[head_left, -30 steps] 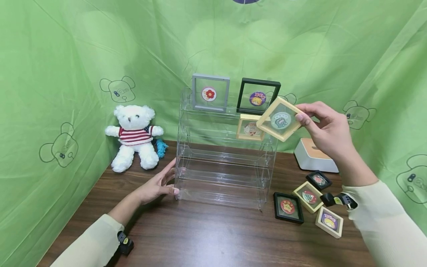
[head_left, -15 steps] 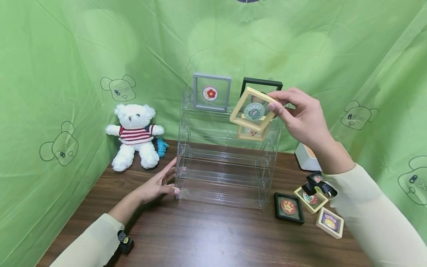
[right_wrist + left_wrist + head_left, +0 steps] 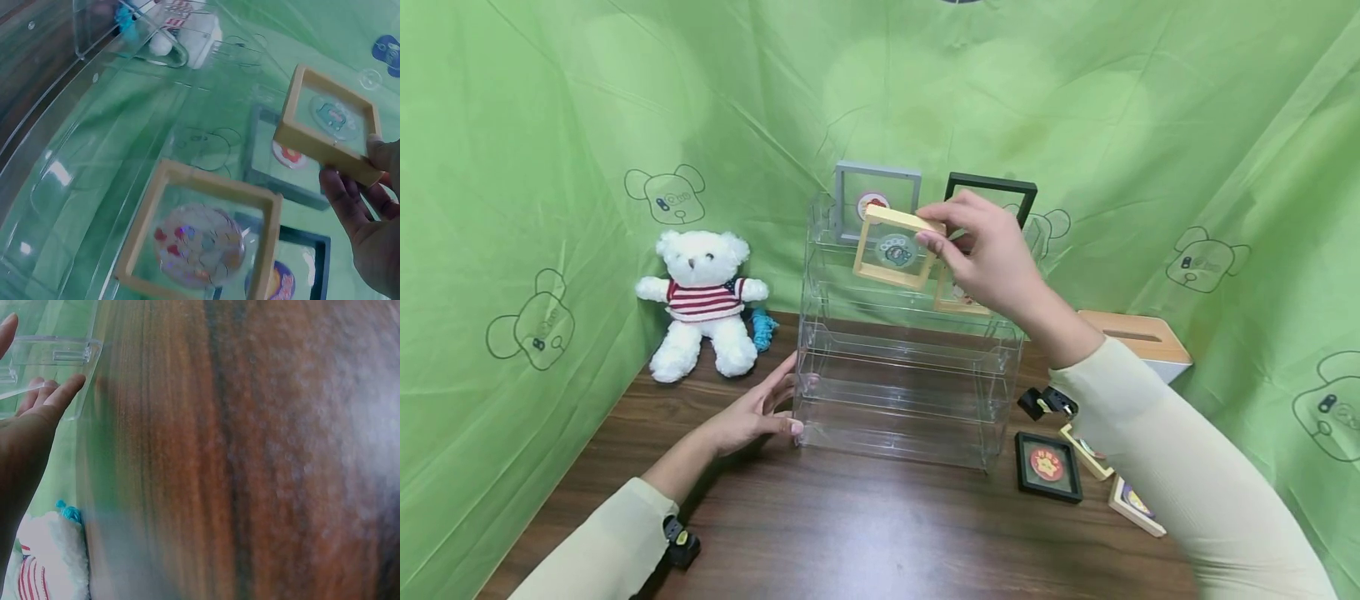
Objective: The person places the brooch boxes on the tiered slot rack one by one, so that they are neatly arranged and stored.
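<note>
In the head view my right hand (image 3: 996, 254) pinches a pale yellow square display frame (image 3: 860, 254) by its right upper corner. The frame holds a round teal badge between clear films. It overlaps the lower part of a grey frame (image 3: 840, 200) on the top tier of a clear acrylic tiered rack (image 3: 891, 400). A black frame (image 3: 1028, 200) stands on that tier too, partly behind my hand. One tier lower is another wooden-coloured frame (image 3: 206, 178), filling the lower right wrist view. My left hand (image 3: 741, 425) rests its extended fingers and thumb against the rack's left side.
A black frame (image 3: 1066, 487) and pale frames (image 3: 1138, 517) lie on the wooden table (image 3: 850, 533) at right, partly under my sleeve. A tissue box (image 3: 1131, 333) is behind my forearm. At left sits a white teddy bear (image 3: 703, 258) beside a blue crocheted item (image 3: 763, 330).
My right hand has carried the pale yellow frame leftward across the rack, from beside the black frame to below the grey one, levelling it out. My left hand keeps its place.
</note>
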The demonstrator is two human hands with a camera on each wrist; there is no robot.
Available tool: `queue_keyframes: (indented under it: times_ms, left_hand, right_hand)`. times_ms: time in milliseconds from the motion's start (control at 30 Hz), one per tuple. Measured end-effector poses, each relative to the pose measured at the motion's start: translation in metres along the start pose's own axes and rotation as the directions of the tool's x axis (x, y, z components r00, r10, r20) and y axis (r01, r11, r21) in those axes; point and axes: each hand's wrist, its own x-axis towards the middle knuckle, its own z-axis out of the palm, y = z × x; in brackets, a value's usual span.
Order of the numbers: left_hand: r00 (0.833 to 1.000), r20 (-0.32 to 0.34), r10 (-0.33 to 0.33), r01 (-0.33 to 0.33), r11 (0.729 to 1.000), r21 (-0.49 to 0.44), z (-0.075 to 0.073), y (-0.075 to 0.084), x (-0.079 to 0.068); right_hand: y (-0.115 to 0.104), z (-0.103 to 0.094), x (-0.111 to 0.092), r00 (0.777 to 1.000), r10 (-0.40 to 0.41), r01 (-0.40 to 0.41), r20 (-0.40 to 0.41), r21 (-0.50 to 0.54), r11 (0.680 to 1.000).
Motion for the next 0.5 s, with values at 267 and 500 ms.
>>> queue_keyframes:
  times_ms: [267,500]
  left_hand:
    - [1.0,0.003,-0.01,0.01,1.0,-0.014,-0.001,-0.001,0.001]
    - [1.0,0.003,-0.018,0.018,1.0,-0.02,-0.001,0.0,0.0]
  right_hand:
    - [0.003,0.028,0.003,0.991,-0.119,0.128,0.059,-0.2,0.971]
    - [0.007,0.045,0.004,0.99,-0.083,0.111,0.117,-0.265,0.958]
